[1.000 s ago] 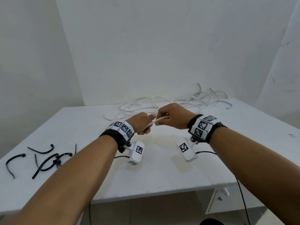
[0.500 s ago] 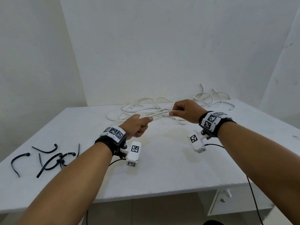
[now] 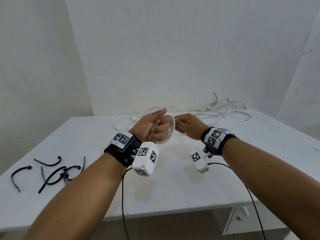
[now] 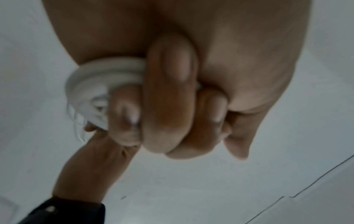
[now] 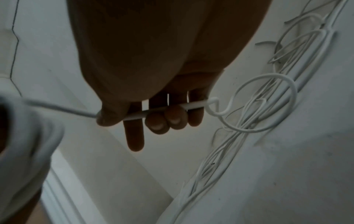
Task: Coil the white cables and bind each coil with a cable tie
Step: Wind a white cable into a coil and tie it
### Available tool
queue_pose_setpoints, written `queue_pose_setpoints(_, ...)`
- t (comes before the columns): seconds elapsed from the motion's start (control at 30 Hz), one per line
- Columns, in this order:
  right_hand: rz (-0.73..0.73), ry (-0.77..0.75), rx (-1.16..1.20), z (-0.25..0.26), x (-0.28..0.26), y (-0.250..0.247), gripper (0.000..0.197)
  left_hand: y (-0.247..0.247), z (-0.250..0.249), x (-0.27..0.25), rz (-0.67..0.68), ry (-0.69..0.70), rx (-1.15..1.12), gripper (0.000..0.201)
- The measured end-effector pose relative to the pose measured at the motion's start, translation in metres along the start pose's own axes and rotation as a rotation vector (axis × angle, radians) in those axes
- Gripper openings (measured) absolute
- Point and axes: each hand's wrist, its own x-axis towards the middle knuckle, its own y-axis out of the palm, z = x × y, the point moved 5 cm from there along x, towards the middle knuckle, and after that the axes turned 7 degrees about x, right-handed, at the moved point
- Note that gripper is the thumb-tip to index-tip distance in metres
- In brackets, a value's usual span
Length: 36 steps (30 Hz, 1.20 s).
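My left hand (image 3: 156, 126) is raised palm-up above the table and grips a small coil of white cable (image 3: 171, 129), its fingers (image 4: 168, 97) curled round the loops (image 4: 99, 75). Just to its right, my right hand (image 3: 187, 126) pinches the free strand of the same cable (image 5: 164, 109) between thumb and fingers. That strand runs from the coil to a loose tangle of white cables (image 3: 213, 112) lying along the table's back edge, seen as long strands (image 5: 249, 121) in the right wrist view. Several black cable ties (image 3: 55, 172) lie at the table's front left.
The white table (image 3: 173, 187) stands in a corner between white walls. Thin black camera leads (image 3: 252, 201) hang from both wrists over the table's front edge. A white drawer unit (image 3: 239, 219) sits below the table at the right.
My left hand has risen and turned palm-up with loops of cable now wound in it. The right hand has come back in close to the coil after stretching the strand out to the right.
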Motion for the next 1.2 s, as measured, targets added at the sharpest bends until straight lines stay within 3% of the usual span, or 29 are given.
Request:
queue_pose_setpoints(0.07, 0.031, 0.007, -0.032, 0.006, -0.001, 0.009, 0.048, 0.001, -0.008, 0.005, -0.058, 0.099, -0.079, 0.045)
queue_pose_setpoints(0.2, 0.129, 0.049, -0.077, 0.011, -0.004, 0.026, 0.041, -0.007, -0.017, 0.011, -0.386, 0.288, -0.143, 0.041)
queue_pose_setpoints(0.43, 0.244, 0.089, -0.258, 0.021, -0.004, 0.041, 0.029, -0.023, -0.022, 0.011, -0.817, 0.499, -0.160, 0.034)
queue_pose_setpoints(0.5, 0.265, 0.066, -0.307, 0.023, -0.003, 0.044, 0.025, -0.032, -0.021, 0.008, -0.966, 0.522, -0.102, 0.034)
queue_pose_setpoints(0.57, 0.264, 0.019, -0.366, 0.029, -0.003, 0.047, 0.007, -0.035, -0.019, 0.006, -1.084, 0.498, 0.102, 0.035)
queue_pose_setpoints(0.6, 0.257, -0.005, -0.398, 0.033, -0.003, 0.047, 0.009, -0.035, -0.017, 0.006, -1.120, 0.476, 0.245, 0.036)
queue_pose_setpoints(0.8, 0.161, -0.035, -0.575, 0.026, -0.004, 0.043, 0.024, -0.055, -0.007, 0.009, -1.110, 0.359, 0.899, 0.050)
queue_pose_setpoints(1.0, 0.122, -0.125, -0.601, 0.026, -0.010, 0.041, 0.026, -0.059, 0.001, 0.015, -0.937, 0.012, 1.412, 0.051)
queue_pose_setpoints(1.13, 0.158, -0.159, -0.700, 0.022, -0.012, 0.038, 0.018, -0.061, 0.014, 0.013, -0.771, -0.198, 1.557, 0.057)
queue_pose_setpoints(1.2, 0.186, -0.104, -0.746, 0.014, -0.013, 0.032, 0.018, -0.063, 0.026, 0.009, -0.682, -0.321, 1.518, 0.060)
